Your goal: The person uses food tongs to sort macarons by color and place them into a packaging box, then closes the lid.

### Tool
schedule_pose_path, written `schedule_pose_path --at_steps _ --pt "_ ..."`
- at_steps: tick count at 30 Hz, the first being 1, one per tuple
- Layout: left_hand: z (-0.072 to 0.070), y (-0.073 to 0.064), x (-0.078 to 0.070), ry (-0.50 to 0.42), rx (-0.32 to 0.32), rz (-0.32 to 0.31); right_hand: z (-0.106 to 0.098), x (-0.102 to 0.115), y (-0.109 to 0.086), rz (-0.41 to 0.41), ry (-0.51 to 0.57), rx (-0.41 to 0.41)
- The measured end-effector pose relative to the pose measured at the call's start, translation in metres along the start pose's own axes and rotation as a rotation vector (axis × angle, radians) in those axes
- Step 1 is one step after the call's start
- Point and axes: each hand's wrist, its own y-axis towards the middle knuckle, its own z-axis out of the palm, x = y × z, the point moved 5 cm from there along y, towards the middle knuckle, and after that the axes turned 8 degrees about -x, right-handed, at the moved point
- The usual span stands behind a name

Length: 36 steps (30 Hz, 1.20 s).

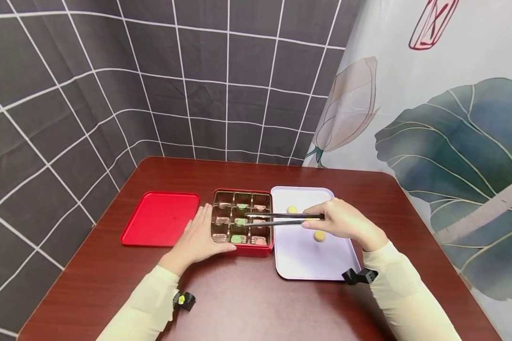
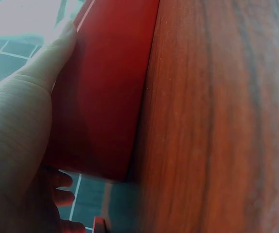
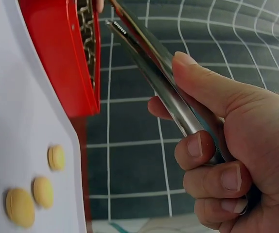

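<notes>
A red box holds a divided insert, with green macarons in the middle column and pink macarons in the right one. My left hand rests against its near left corner, fingers straight along the left side, thumb along the front wall. Metal tongs are gripped in my right hand; their tips are apart over the middle of the box, with nothing seen between them. In the right wrist view, three yellow macarons lie on the white tray.
To the left of the box, a red lid lies flat on the brown table. The tray sits right beside the box on its other side, under my right hand. Dark checked cloth hangs behind the table.
</notes>
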Motion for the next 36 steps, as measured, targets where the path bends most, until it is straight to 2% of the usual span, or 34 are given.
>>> schedule_pose_path --at_steps 7,21,29,36 --pt "-0.001 0.001 0.0 -0.002 0.004 -0.001 -0.01 -0.024 -0.022 0.097 0.023 -0.059" --pt "-0.001 0.0 -0.001 -0.01 -0.004 0.005 -0.025 -0.068 -0.069 0.268 0.026 -0.064" --pt "0.001 0.0 0.0 0.001 0.0 0.001 -0.036 -0.08 -0.094 0.297 -0.026 -0.076" --pt "0.0 0.0 0.0 0.003 0.002 0.002 -0.044 -0.087 -0.112 0.301 0.018 -0.064"
